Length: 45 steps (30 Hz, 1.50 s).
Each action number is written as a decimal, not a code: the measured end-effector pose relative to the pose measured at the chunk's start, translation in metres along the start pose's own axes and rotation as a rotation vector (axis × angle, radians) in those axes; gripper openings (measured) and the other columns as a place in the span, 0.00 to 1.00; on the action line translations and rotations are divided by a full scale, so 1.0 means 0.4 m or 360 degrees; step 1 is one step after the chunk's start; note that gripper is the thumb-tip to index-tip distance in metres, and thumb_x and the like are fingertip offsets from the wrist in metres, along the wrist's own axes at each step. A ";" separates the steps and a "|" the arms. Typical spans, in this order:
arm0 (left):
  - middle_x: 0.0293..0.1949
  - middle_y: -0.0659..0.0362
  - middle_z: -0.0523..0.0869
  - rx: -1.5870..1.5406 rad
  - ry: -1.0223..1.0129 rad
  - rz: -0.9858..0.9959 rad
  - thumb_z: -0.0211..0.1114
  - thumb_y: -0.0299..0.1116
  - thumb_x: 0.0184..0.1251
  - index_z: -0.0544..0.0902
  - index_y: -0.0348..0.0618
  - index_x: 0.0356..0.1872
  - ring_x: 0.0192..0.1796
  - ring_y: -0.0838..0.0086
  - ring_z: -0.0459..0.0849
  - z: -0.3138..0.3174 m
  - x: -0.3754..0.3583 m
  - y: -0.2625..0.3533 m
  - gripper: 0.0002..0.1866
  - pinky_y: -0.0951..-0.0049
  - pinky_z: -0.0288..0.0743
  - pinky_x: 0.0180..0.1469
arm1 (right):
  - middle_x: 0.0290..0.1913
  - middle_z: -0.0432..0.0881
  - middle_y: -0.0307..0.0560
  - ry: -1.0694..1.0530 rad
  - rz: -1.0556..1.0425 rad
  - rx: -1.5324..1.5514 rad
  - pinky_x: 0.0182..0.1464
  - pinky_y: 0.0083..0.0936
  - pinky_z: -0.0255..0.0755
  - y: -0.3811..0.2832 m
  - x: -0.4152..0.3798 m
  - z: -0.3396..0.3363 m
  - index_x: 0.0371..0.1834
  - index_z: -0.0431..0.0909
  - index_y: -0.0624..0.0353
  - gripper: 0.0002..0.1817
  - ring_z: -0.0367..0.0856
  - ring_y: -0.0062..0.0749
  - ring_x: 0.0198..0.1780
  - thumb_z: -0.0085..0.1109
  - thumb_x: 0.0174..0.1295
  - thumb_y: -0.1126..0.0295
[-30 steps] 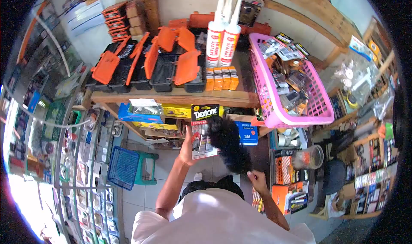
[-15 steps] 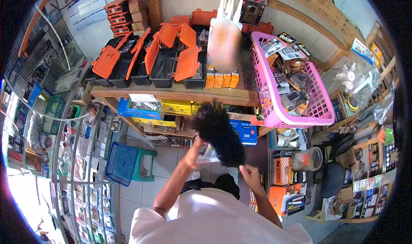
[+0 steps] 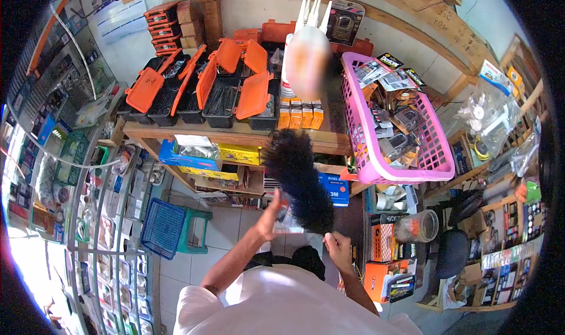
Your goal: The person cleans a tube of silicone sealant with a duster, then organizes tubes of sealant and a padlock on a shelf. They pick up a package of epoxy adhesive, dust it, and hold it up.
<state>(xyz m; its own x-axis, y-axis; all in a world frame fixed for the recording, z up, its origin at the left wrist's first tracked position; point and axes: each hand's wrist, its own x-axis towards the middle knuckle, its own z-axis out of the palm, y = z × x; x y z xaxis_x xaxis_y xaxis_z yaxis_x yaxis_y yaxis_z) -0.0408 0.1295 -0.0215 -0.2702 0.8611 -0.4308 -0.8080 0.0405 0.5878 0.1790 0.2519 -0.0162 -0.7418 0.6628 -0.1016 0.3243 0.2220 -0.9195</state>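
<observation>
A fluffy black duster [image 3: 300, 182] slants up and left in front of the wooden shelf edge. My right hand [image 3: 338, 248] is closed round its lower end. Left of the duster, my left hand [image 3: 269, 217] holds a clear, partly see-through package [image 3: 288, 218], which the duster partly covers. The duster's top reaches the shelf edge [image 3: 235, 133], just below small orange boxes [image 3: 300, 114]. Black bins with orange lids [image 3: 220, 102] stand on the shelf, left of a blurred white container [image 3: 306, 61].
A pink basket [image 3: 385, 173] full of packaged goods sits at the shelf's right. Below are a blue 3M box [image 3: 338, 191], a clear jar [image 3: 416, 226] and an orange box [image 3: 382, 281]. A blue crate [image 3: 163, 226] and green stool [image 3: 194, 232] are at lower left.
The duster has shifted slightly left and stands a little higher against the shelf edge. My right hand has moved slightly left and down. The view has shifted a little.
</observation>
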 end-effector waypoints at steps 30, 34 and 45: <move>0.63 0.46 0.72 -0.0632 -0.0584 0.1238 0.43 0.76 0.59 0.61 0.42 0.70 0.62 0.52 0.74 -0.013 -0.089 0.241 0.50 0.47 0.66 0.65 | 0.16 0.60 0.40 -0.0359 -0.0141 -0.0112 0.24 0.29 0.57 0.226 -0.075 0.105 0.20 0.67 0.64 0.23 0.57 0.20 0.22 0.55 0.68 0.58; 0.67 0.49 0.67 -0.0953 -0.0258 0.0894 0.42 0.76 0.59 0.61 0.46 0.70 0.65 0.50 0.70 0.064 -0.086 0.153 0.49 0.44 0.64 0.66 | 0.15 0.64 0.37 -0.0303 -0.0129 -0.0048 0.23 0.26 0.56 0.153 -0.046 0.120 0.16 0.67 0.62 0.25 0.60 0.21 0.20 0.50 0.70 0.57; 0.41 0.62 0.83 -0.0926 -0.0663 0.0981 0.43 0.68 0.68 0.77 0.51 0.52 0.40 0.74 0.83 -0.055 -0.052 0.128 0.32 0.73 0.80 0.39 | 0.15 0.65 0.33 -0.0299 -0.0104 0.0057 0.24 0.22 0.56 0.066 0.050 0.133 0.14 0.67 0.59 0.26 0.62 0.16 0.20 0.46 0.72 0.58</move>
<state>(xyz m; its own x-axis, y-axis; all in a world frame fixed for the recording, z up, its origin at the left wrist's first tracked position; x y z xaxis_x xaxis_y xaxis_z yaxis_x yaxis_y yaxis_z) -0.0879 0.1024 0.0024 -0.6186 0.7630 0.1877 -0.7501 -0.6445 0.1480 0.1415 0.2331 -0.0629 -0.8582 0.5020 -0.1070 0.2532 0.2326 -0.9390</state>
